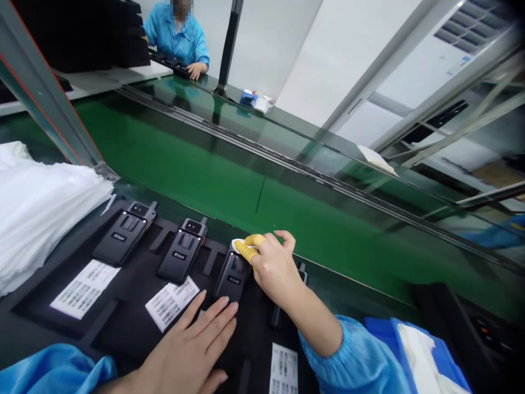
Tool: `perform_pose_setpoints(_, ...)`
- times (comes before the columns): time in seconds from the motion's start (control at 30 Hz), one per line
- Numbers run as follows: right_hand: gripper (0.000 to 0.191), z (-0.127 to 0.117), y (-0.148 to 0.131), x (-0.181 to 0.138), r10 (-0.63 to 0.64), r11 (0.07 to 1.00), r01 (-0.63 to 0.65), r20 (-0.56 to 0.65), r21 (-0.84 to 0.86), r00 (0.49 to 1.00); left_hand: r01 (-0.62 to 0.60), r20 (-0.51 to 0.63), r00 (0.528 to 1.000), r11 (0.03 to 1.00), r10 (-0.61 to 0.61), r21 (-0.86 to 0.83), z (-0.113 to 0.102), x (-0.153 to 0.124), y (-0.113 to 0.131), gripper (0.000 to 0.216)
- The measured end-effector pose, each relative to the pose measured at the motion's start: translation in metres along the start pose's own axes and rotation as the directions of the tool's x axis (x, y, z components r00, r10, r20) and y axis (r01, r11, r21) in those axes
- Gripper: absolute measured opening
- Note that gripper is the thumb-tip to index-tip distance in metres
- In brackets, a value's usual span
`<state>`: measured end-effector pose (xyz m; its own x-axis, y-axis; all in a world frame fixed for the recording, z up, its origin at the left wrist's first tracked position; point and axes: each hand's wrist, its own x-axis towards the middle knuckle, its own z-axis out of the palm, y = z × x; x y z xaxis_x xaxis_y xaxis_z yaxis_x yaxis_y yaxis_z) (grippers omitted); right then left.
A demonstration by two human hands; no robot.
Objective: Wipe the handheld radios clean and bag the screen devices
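Several black handheld radio phones with stub antennas lie back up in a black foam tray (110, 323). In the middle is a phone (231, 280) marked "Riton". My right hand (275, 268), with yellow finger cots on two fingers, presses a small white wiping cloth (237, 244) on that phone's upper end. Flat and with fingers stretched, my left hand (191, 342) rests at its lower end. To the left are a second phone (180, 254) and a third phone (124, 235). Another phone (278, 316) is partly hidden behind my right forearm.
Printed label sheets (85, 289) lie below the phones. White cloths (45, 202) are piled at left. Beyond the tray runs a green conveyor belt (197, 175). A blue packet (426, 350) with white material sits at right. Across the belt, a person in blue (180, 41) sits working.
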<state>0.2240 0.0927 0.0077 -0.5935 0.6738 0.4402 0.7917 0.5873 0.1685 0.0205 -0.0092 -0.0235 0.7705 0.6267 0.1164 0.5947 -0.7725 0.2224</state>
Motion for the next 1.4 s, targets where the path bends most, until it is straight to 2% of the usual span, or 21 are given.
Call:
perform_pose_setpoints(0.2,0.023,-0.005,0.005,-0.008,-0.077,0.996,0.078,-0.008,0.051,0.997,0.010,-0.012,1.000,1.000,-0.009,0.021,-0.004,0.000,0.002,0.053)
perform_pose_setpoints(0.4,0.023,-0.006,0.015,-0.027,-0.054,0.998,0.055,-0.041,0.011,0.998,-0.009,-0.085,0.996,0.998,0.015,0.069,-0.008,0.003,0.003,0.050)
perform_pose_setpoints(0.57,0.020,-0.002,0.003,-0.014,-0.081,0.997,0.080,-0.084,-0.013,0.993,-0.031,-0.111,0.993,0.988,0.047,0.150,-0.005,0.005,-0.001,0.047)
perform_pose_setpoints(0.73,0.018,0.003,-0.004,-0.004,0.017,0.998,-0.022,-0.093,-0.052,0.996,-0.048,-0.093,0.994,0.986,0.063,0.160,-0.003,0.005,-0.003,0.049)
perform_pose_setpoints(0.87,0.025,0.003,0.003,-0.016,0.090,0.996,-0.089,-0.073,0.007,0.993,-0.047,-0.081,0.995,0.987,0.060,0.151,-0.004,0.005,-0.003,0.048)
perform_pose_setpoints(1.0,0.030,0.000,0.007,-0.028,0.104,0.994,-0.100,-0.102,0.043,0.989,-0.059,-0.118,0.990,0.984,0.080,0.168,-0.006,0.008,-0.004,0.043)
perform_pose_setpoints(1.17,0.027,0.000,-0.002,-0.019,0.024,1.000,-0.022,-0.126,0.018,0.992,-0.060,-0.105,0.991,0.977,0.083,0.204,-0.004,0.006,-0.003,0.045)
perform_pose_setpoints(1.27,0.022,0.001,-0.005,-0.011,-0.032,0.999,0.034,-0.096,0.027,0.995,-0.066,-0.084,0.993,0.977,0.085,0.203,-0.005,0.005,-0.003,0.046)
perform_pose_setpoints(1.4,0.024,-0.001,0.001,-0.014,-0.045,0.998,0.047,-0.071,0.033,0.996,-0.063,-0.077,0.994,0.982,0.078,0.178,-0.007,0.008,-0.003,0.044)
